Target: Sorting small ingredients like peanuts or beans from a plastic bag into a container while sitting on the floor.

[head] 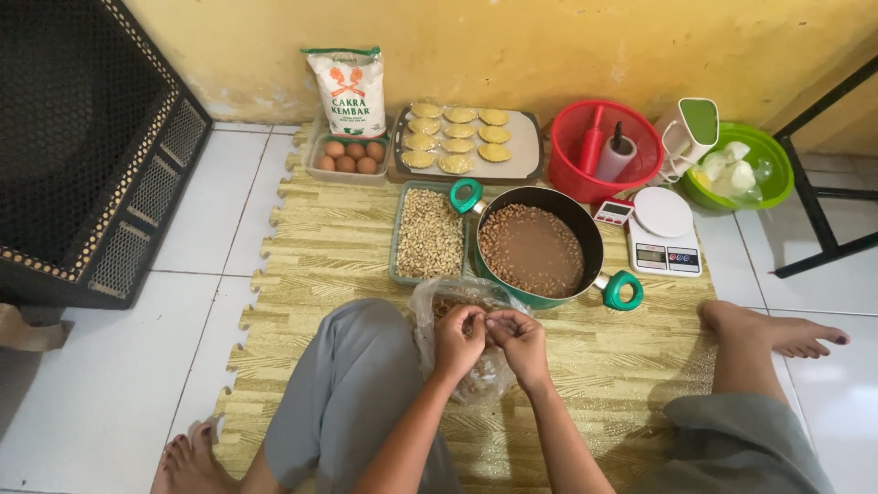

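- I log both hands meeting over a clear plastic bag (pixel 462 320) of peanuts, on the mat (pixel 338 247) between the knees;
- left hand (pixel 457 343) — fingers pinched on the bag's upper edge; right hand (pixel 519 343) pinched on something small (too small to identify);
- pot (pixel 535 247) of peanuts just beyond; tray (pixel 428 236) of pale nuts beside it.

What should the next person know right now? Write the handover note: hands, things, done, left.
Left hand and right hand: together over the clear plastic bag, fingers pinching something small; what exactly cannot be told.
Things: pot of brown nuts just beyond the bag; tray of pale nuts to its left.
Done: pot well filled.
Left: bag holds more nuts.
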